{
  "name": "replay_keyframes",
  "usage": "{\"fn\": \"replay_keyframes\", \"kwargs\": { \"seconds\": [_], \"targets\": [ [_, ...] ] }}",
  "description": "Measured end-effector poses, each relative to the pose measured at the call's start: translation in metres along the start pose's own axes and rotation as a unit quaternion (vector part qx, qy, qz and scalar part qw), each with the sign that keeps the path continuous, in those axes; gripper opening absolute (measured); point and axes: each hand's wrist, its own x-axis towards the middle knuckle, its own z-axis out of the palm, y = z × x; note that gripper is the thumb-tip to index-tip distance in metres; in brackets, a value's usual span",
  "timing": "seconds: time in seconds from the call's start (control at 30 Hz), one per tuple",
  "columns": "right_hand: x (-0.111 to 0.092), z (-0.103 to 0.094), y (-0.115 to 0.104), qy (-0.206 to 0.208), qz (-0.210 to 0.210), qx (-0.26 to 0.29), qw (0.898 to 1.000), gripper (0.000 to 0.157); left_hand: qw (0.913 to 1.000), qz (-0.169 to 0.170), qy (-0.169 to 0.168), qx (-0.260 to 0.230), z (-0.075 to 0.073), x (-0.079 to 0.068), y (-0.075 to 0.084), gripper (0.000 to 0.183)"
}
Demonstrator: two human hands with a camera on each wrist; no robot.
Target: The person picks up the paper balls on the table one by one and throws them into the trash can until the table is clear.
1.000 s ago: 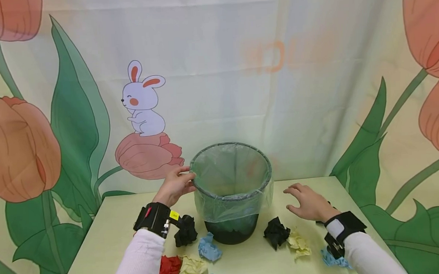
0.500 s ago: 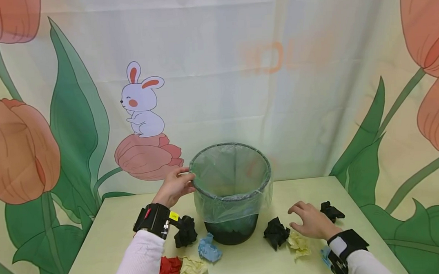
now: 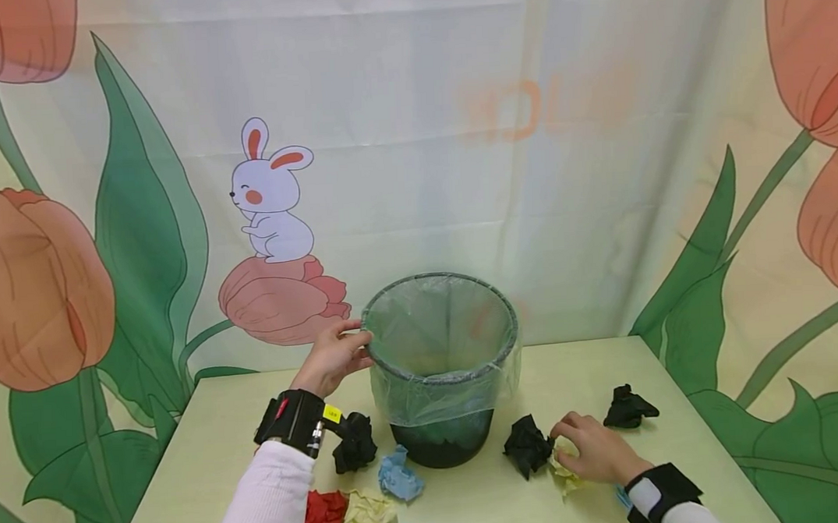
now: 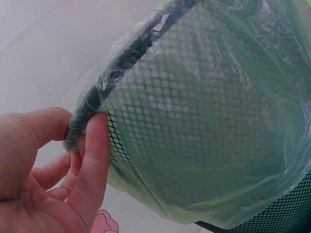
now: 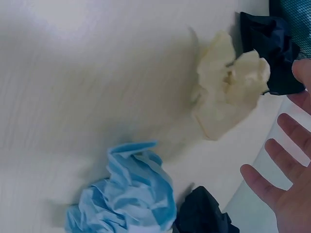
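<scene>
Pinching the lined bin (image 3: pixel 441 379) by its rim is the left hand (image 3: pixel 330 359); the right hand (image 3: pixel 597 447), fingers spread, hangs over yellow paper (image 5: pixel 228 94), perhaps touching, from where I stand.

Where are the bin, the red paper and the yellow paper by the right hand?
Bin (image 3: pixel 444 445), head view: lower front wall.
Red paper (image 3: pixel 324 517), head view: crumpled middle.
Yellow paper (image 5: pixel 227 97), right wrist view: crumpled middle.
</scene>
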Motion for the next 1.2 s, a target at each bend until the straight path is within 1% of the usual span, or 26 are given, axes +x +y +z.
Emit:
{"fn": "replay_keyframes", "kwargs": {
  "seconds": [0.17,0.27,0.37,0.63,0.73,0.83,0.9,1.07,1.2],
  "targets": [
    [-0.003,0.006,-0.002,-0.005,0.0,0.003,1.0,0.031,1.0,0.001,-0.002,0.0,0.0,-0.001,0.0,0.054],
    [-0.006,0.011,-0.003,-0.006,0.001,0.006,1.0,0.034,1.0,0.002,-0.001,0.0,0.0,-0.001,0.0,0.054],
    [-0.008,0.017,-0.005,-0.016,0.006,0.011,1.0,0.035,1.0,0.002,0.004,0.001,0.001,-0.001,0.0,0.053],
    [-0.011,0.034,-0.005,-0.069,0.056,0.031,0.996,0.042,1.0,0.001,0.009,0.003,0.001,0.0,0.0,0.053],
    [-0.012,0.039,-0.006,-0.09,0.072,0.029,0.993,0.045,1.0,0.0,0.007,0.001,0.001,0.0,0.0,0.053],
    [-0.014,0.042,-0.01,-0.116,0.092,0.015,0.989,0.044,1.0,-0.002,0.006,-0.001,0.001,0.0,-0.001,0.053],
    [-0.015,0.042,-0.013,-0.124,0.099,0.006,0.987,0.042,1.0,-0.002,0.006,-0.001,0.001,0.0,-0.001,0.054],
    [-0.014,0.044,-0.016,-0.113,0.098,-0.023,0.988,0.036,1.0,-0.002,0.005,0.002,0.0,0.0,-0.001,0.054],
    [-0.012,0.047,-0.015,-0.112,0.099,-0.032,0.988,0.033,1.0,-0.003,0.004,0.002,0.0,0.0,-0.001,0.054]
  ]
}}
